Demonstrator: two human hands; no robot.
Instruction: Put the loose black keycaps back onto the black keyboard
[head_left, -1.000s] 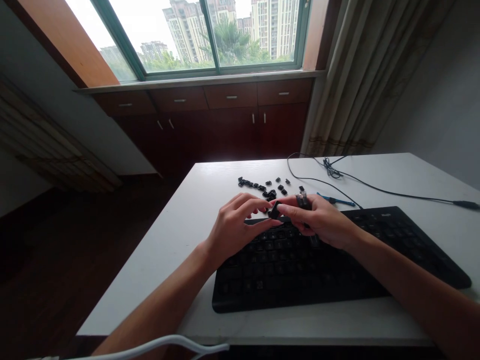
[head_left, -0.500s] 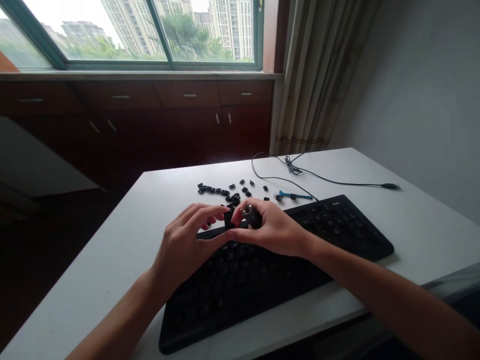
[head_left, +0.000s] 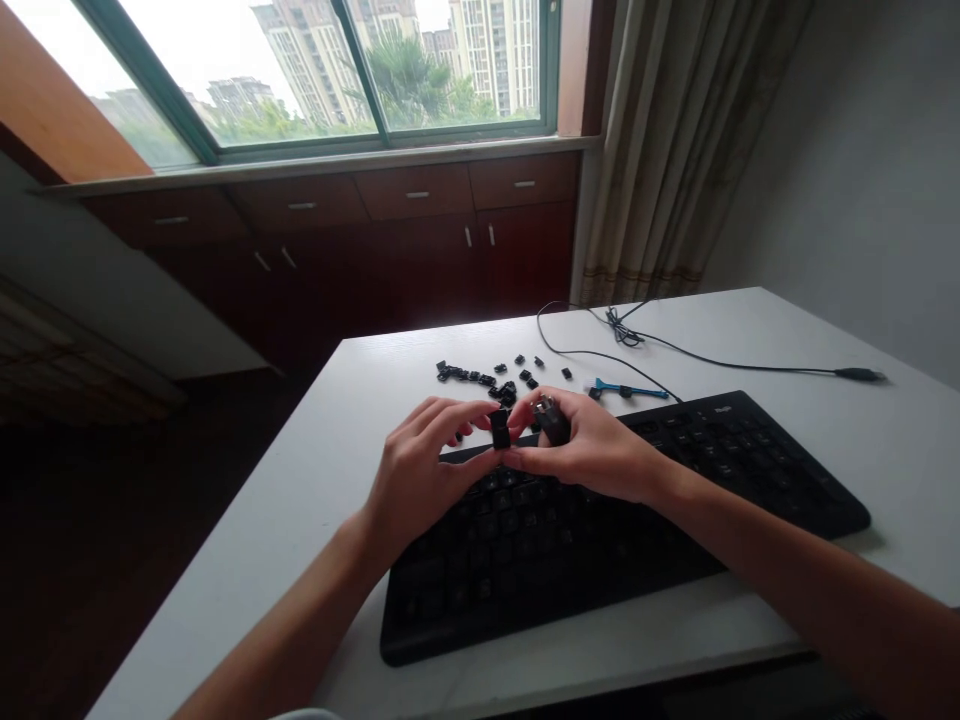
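A black keyboard (head_left: 660,520) lies on the white table (head_left: 315,500). Both my hands hover over its upper left part. My left hand (head_left: 424,470) pinches a small black keycap (head_left: 500,428) between thumb and fingers. My right hand (head_left: 592,450) is closed round a dark tool (head_left: 553,424) with a metal part, its fingertips meeting the keycap too. Several loose black keycaps (head_left: 495,380) lie scattered on the table just beyond my hands.
A blue-handled tool (head_left: 626,390) lies behind the keyboard. The keyboard's black cable (head_left: 712,358) runs across the far table to a plug at the right. Dark wooden drawers, a window and a curtain stand beyond the table.
My hands stay together over the keyboard's upper left; the keycap sits turned more upright between my fingers. The view swung right, then partly back.
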